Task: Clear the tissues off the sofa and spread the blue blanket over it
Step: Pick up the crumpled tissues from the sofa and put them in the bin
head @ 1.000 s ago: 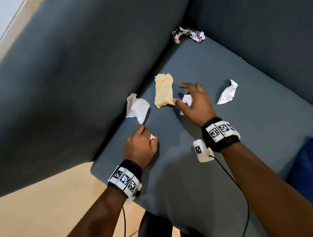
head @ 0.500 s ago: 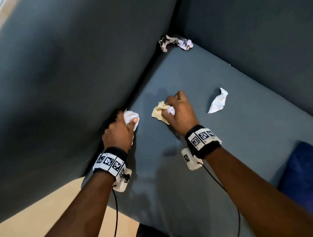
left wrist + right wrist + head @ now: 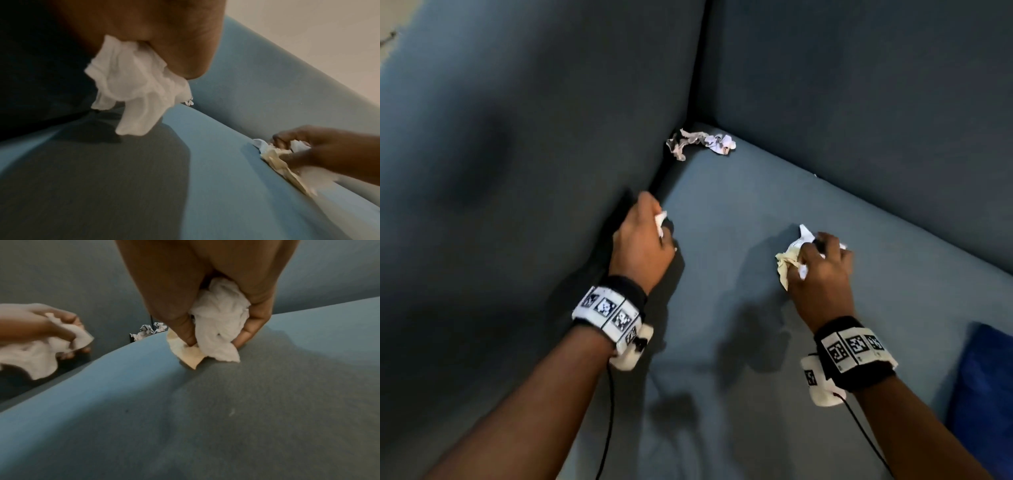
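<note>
Grey-blue fabric sofa [image 3: 739, 342] gives softly under pressure. Folded deep-blue blanket [image 3: 986, 394] lies at its right edge, limp (best taken by its corners). Left hand [image 3: 642, 245] clutches a white tissue [image 3: 135, 99]; right hand [image 3: 822, 270] bunches white and cream tissues [image 3: 218, 324]. One crumpled printed tissue [image 3: 700, 142], featherlight, remains in the sofa's corner.

likely a home living room — grey-blue sofa [image 3: 756, 342]

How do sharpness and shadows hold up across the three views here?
Head view: fairly sharp, both hands cast dark shadows on the sofa seat. Left wrist view: right hand smeared by blur. Right wrist view: left hand blurred, white tissue crisp.
</note>
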